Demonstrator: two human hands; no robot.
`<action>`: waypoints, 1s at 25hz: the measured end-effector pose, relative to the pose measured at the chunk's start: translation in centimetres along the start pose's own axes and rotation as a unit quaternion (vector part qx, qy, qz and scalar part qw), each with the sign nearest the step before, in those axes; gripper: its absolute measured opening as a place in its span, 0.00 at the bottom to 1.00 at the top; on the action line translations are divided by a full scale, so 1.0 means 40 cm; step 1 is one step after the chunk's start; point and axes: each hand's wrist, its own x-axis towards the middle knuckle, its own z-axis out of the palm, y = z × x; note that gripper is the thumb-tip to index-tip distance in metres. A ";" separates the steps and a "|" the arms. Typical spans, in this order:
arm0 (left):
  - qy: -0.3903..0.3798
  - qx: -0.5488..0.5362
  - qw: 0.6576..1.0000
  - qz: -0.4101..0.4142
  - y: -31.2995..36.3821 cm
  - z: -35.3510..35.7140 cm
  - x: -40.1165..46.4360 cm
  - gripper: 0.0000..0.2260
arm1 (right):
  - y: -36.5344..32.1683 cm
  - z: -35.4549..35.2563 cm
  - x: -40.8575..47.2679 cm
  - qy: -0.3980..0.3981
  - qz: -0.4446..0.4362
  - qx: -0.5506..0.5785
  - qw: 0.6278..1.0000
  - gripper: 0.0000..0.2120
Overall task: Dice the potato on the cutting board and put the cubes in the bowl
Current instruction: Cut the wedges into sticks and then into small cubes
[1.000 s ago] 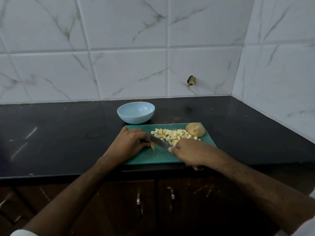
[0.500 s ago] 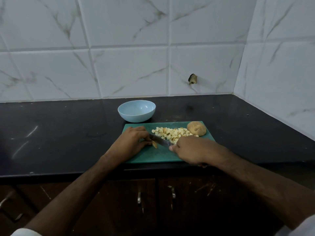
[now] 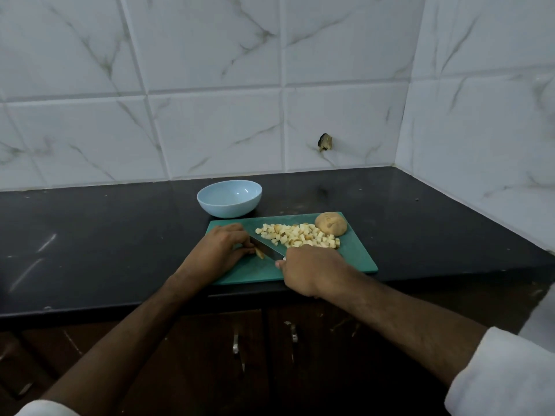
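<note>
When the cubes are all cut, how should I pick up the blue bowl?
Probably by the rim of the bowl, from its left or far side. It stands upright and open with nothing in it, so fingers can hook over the edge. The cutting board crowds its near side.

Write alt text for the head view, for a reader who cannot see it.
A right hand holds a knife over a potato piece steadied by the left hand on a green cutting board. Cubes are piled beside an uncut potato; the bowl stands empty.

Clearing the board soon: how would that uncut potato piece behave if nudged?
The potato piece looks domed, so it would probably rock or roll rather than slide. It sits near the board's far corner, so a push might send it off.
</note>
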 end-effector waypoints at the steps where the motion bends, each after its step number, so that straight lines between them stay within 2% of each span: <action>1: 0.002 -0.001 1.000 -0.003 0.001 -0.001 0.000 0.02 | -0.001 0.001 0.002 -0.001 0.001 -0.001 1.000 0.19; 7: -0.006 -0.005 1.000 0.002 -0.010 -0.008 -0.020 0.03 | -0.005 0.028 -0.030 0.071 -0.071 -0.155 0.983 0.15; 9: -0.014 -0.014 1.000 -0.003 -0.015 -0.008 -0.025 0.03 | 0.018 0.039 -0.046 0.086 -0.079 -0.175 0.978 0.14; 13: -0.031 -0.026 0.999 -0.009 -0.020 -0.006 -0.023 0.03 | 0.061 0.030 -0.073 0.099 -0.078 -0.147 0.981 0.15; 19: -0.055 -0.017 0.998 -0.012 -0.030 0.003 -0.017 0.10 | 0.077 -0.005 -0.035 0.083 -0.015 -0.135 0.987 0.20; 22: -0.034 0.014 0.999 -0.037 -0.027 0.001 -0.023 0.07 | 0.071 -0.024 -0.006 0.052 -0.005 -0.070 0.996 0.21; 25: -0.020 0.024 0.998 -0.056 -0.026 0.001 -0.027 0.09 | 0.071 -0.028 -0.002 0.054 -0.007 -0.031 0.998 0.22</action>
